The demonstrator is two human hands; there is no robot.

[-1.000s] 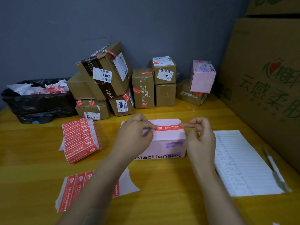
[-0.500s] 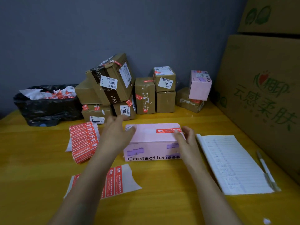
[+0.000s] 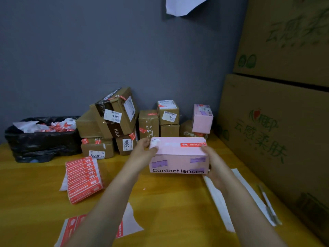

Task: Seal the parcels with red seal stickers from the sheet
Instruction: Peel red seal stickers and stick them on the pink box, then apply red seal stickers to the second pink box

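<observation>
Parcel of pink cardboard [image 3: 178,157], red seal sticker [image 3: 193,144] along its top rear edge, gripped at its ends by left hand [image 3: 142,154] and right hand [image 3: 215,166] over the yellow bench [image 3: 169,202]. Stacked red sticker sheets [image 3: 83,177] lie apart to its left; brown parcels [image 3: 114,120] behind; tall cartons [image 3: 267,139] near right.

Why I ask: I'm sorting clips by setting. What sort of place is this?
Probably a small parcel-packing corner: labelled brown parcels stacked by the wall, red seal sticker sheets on the yellow table, big cartons alongside.
</observation>
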